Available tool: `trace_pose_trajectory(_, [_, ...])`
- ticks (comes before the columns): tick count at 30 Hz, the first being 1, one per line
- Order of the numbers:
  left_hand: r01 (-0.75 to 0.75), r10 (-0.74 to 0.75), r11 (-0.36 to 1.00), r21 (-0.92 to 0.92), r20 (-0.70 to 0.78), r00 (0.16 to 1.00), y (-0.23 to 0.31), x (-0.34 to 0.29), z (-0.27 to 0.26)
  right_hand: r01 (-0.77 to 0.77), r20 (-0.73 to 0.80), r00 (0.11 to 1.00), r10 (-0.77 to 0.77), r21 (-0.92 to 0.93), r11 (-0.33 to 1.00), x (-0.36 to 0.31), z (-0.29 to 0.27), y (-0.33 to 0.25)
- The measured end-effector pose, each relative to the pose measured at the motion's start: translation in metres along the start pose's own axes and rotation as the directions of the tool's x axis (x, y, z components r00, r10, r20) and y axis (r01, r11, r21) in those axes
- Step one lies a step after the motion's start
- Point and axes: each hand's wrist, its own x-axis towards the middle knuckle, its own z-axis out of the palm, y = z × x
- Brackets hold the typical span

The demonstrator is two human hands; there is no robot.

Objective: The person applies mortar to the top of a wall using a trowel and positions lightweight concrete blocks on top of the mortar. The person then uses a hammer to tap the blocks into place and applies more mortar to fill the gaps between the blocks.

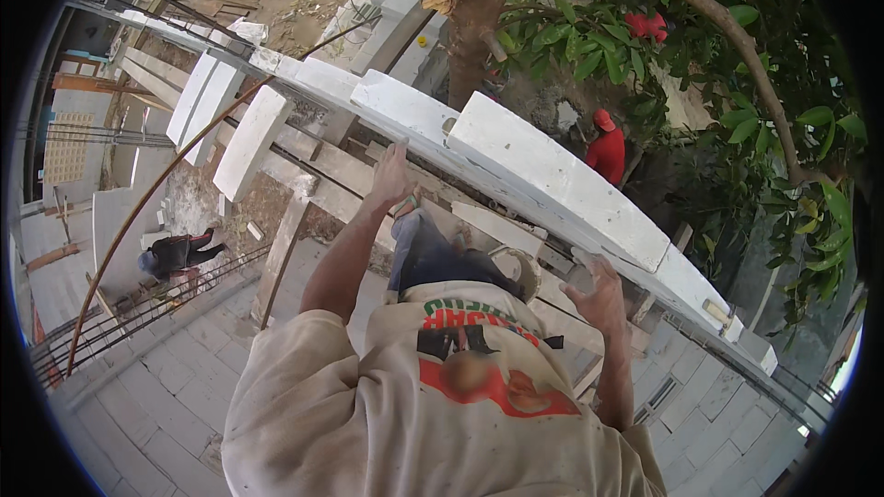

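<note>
"Brown rod (164,177) on the left, long and thin. What's near it?"

"Below it, a co-worker (175,256) in dark clothes, too small to make out what their hands do. Right of them, the rod crosses a pair of loose white slabs (204,106), and another white slab (253,143) lies just beside, tilted."

"And the left grip (392,179)?"

"Raised, fingers extended, holding nothing that I can see. Its fingertips reach up near the white wall (414,143); whether they touch it, I can't tell."

"Where's the long white block (562,182)?"

"On top of the wall, to the right of the left grip and on the far side of both. Its right end runs out past the right grip."

"Anything between the grips?"

"Blue trousers (433,253), partly covered by the shirt (460,350), and a bucket (517,271), also partly hidden by the wearer."

"So the right grip (600,299)?"

"Near side of the block, apart from it, thumb and fingers curved with a gap between them. I see nothing held."

"Beyond the block?"

"A person in red (605,152), lower body hidden. Farther right, leaves (737,120) screen the ground, and the dark rim cuts the branches off."
</note>
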Motion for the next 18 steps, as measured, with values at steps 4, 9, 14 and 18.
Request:
trace_pose_trajectory(4, [-0.270, 0.268, 0.962, 0.044, 0.031, 0.963, 0.035, 0.073, 0.003, -0.217, -0.326, 0.939, 0.114, -0.301, 0.929, 0.016, 0.022, 0.018])
trace_pose_trajectory(9, [-0.398, 0.376, 0.914, 0.078, 0.206, 0.904, 0.029, 0.122, 0.018, -0.361, -0.426, 0.889, 0.166, -0.431, 0.827, 0.066, 0.008, 0.048])
trace_pose_trajectory(14, [-0.634, 0.624, 0.772, -0.037, 0.230, 0.747, 0.024, 0.146, 0.029, -0.320, -0.379, 0.914, 0.146, -0.448, 0.835, 0.093, -0.003, 0.108])
trace_pose_trajectory(18, [-0.714, 0.703, 0.700, 0.008, 0.173, 0.690, 0.001, 0.155, 0.045, -0.359, -0.328, 0.920, 0.216, -0.478, 0.802, 0.106, 0.003, 0.107])
